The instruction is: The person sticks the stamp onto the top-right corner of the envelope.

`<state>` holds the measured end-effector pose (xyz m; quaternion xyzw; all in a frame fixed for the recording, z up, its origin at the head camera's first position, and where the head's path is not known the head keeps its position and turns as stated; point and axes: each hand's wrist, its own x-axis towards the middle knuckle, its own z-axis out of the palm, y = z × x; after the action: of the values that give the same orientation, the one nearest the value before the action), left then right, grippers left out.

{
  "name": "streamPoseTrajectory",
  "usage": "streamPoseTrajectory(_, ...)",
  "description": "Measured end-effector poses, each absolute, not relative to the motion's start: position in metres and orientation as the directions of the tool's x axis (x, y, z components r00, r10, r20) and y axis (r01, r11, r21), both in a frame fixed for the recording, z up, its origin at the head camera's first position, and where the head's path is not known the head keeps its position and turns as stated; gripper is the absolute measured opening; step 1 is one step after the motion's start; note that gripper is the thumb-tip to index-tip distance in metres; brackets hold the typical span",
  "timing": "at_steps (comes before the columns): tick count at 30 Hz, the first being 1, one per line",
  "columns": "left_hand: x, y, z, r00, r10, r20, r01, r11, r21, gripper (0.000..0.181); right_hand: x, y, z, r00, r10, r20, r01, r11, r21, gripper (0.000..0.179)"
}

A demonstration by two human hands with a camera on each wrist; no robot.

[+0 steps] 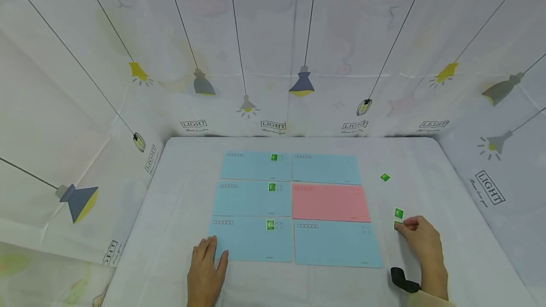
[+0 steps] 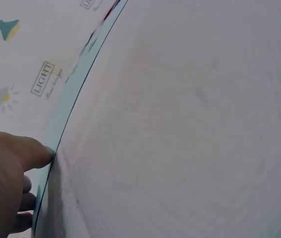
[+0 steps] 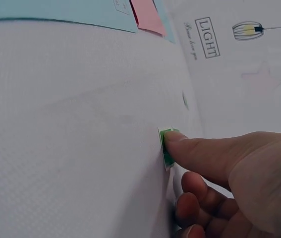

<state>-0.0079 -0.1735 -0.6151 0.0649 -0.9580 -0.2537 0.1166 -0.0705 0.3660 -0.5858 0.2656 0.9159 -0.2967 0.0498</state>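
My right hand (image 1: 424,240) pinches a small green stamp with a white border (image 3: 168,148) at the table's right side. The thumb lies on its face, and the stamp stands tilted in the right wrist view. Just beyond the fingers lies another green stamp (image 1: 398,213). My left hand (image 1: 206,269) rests with extended fingers at the left edge of the nearest left blue envelope (image 1: 247,245). That envelope bears a green stamp (image 1: 270,224) near its upper right corner. In the left wrist view the thumb touches the edge of the blue envelope (image 2: 71,94).
Blue envelopes and one pink envelope (image 1: 330,207) lie in two columns. Both farther left envelopes, the middle one (image 1: 243,203) and the back one (image 1: 243,167), carry green stamps. A loose green stamp (image 1: 385,177) lies at the back right. White printed cloth walls surround the table.
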Motion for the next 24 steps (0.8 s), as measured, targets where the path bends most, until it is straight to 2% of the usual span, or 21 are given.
streamPoseTrajectory(17, -0.018, -0.174, -0.599, -0.970, -0.185, 0.155, -0.097, 0.887, 0.452, 0.051, -0.067, 0.368, -0.589, -0.886, 0.422, -0.192, 0.455, 0.710, -0.537, 0.030)
streamPoseTrajectory(24, -0.026, -0.161, -0.584, -0.961, -0.169, 0.219, -0.045, 0.877, 0.478, 0.050, -0.067, 0.368, -0.590, -0.885, 0.422, -0.196, 0.456, 0.701, -0.549, 0.034)
